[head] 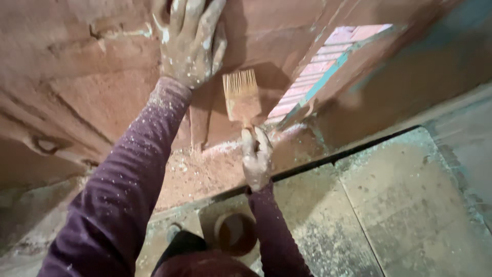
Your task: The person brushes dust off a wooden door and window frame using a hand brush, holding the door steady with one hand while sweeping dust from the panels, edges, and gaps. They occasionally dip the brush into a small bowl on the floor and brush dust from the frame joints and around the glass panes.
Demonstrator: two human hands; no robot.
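Note:
My left hand (pixel 190 41), caked in pale dust, presses flat with spread fingers against a reddish, rough wall surface (pixel 87 87) at the top of the view. My right hand (pixel 256 159) grips the handle of a flat paintbrush (pixel 241 95), held upright with its pale bristles pointing up against the same wall, just right of and below my left hand. Both arms wear dark purple sleeves speckled with dust.
Reddish dust and crumbs lie heaped on a ledge (pixel 205 169) at the wall's foot. Grey dusty slabs (pixel 400 205) cover the floor at right. A round brown pot or bucket (pixel 236 233) sits below my right arm. A lit brick patch (pixel 328 61) shows at upper right.

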